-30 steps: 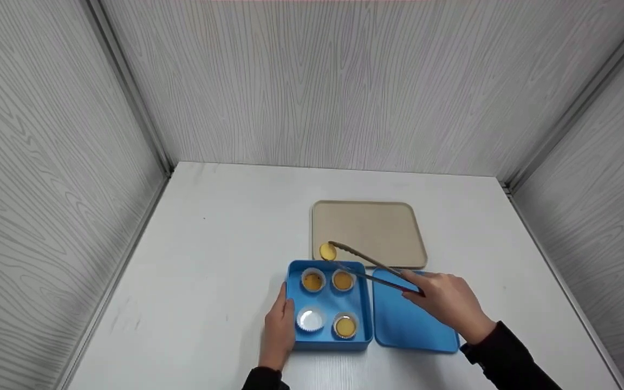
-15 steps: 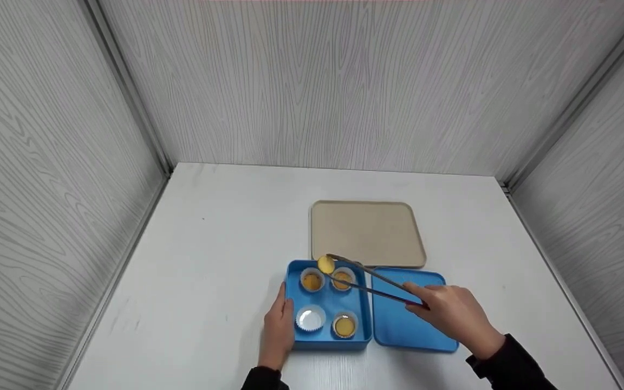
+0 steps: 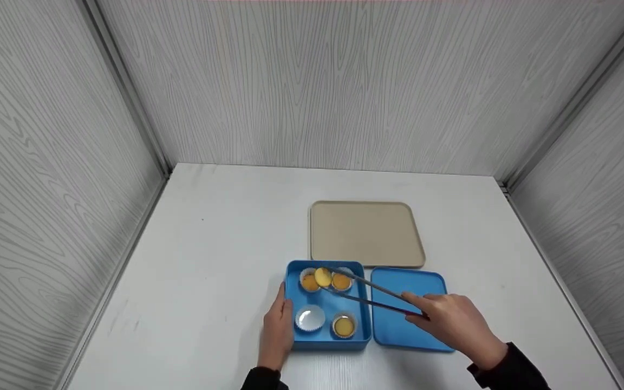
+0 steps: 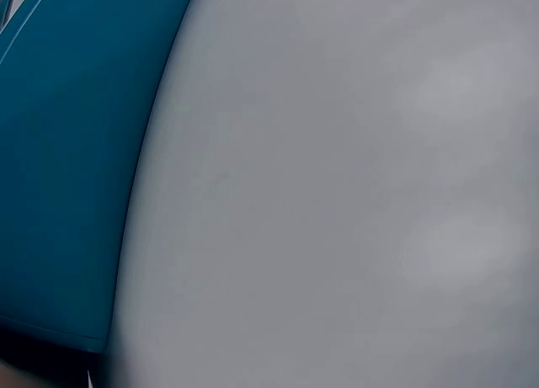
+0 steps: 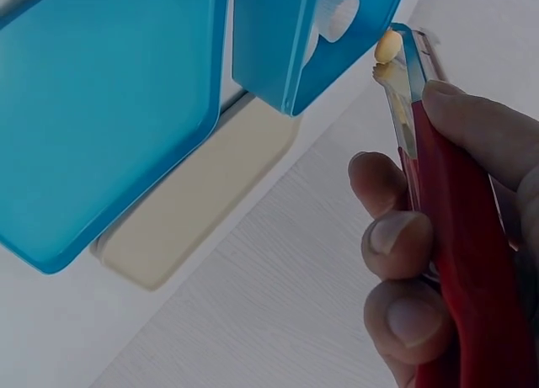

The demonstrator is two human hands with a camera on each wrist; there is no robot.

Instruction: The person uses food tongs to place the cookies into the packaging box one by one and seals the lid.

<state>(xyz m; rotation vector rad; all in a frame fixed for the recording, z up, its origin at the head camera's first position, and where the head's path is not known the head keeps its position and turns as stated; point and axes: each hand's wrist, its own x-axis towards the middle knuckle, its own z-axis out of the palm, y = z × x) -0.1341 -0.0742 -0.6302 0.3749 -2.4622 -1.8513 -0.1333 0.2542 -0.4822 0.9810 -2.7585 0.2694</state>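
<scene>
My left hand (image 3: 278, 330) rests along the left side of a square blue box (image 3: 328, 345), its fingers mostly straight. Red-handled metal tongs (image 5: 459, 236) are gripped in my right hand (image 3: 455, 325). Their tips pinch a small round yellow cake (image 3: 323, 277), above the gap between the two far paper cups in the box. The far-left cup (image 3: 309, 281), far-right cup (image 3: 342, 281) and near-right cup (image 3: 344, 326) each hold a yellow-orange cake. A white fluted paper cup (image 3: 310, 318) at the near left is empty. In the left wrist view, the box's side (image 4: 67, 178) shows.
A flat blue lid (image 3: 398, 330) lies on the table right of the box, under my right hand's tongs. Behind them sits a bare beige tray (image 3: 366, 233). Grey wood-grain walls (image 3: 312, 86) stand behind and on both sides of the white table (image 3: 225, 244).
My right hand has moved nearer with the tongs, bringing the yellow cake from the beige tray's front edge to above the box's far cups. The left hand and box stay about still.
</scene>
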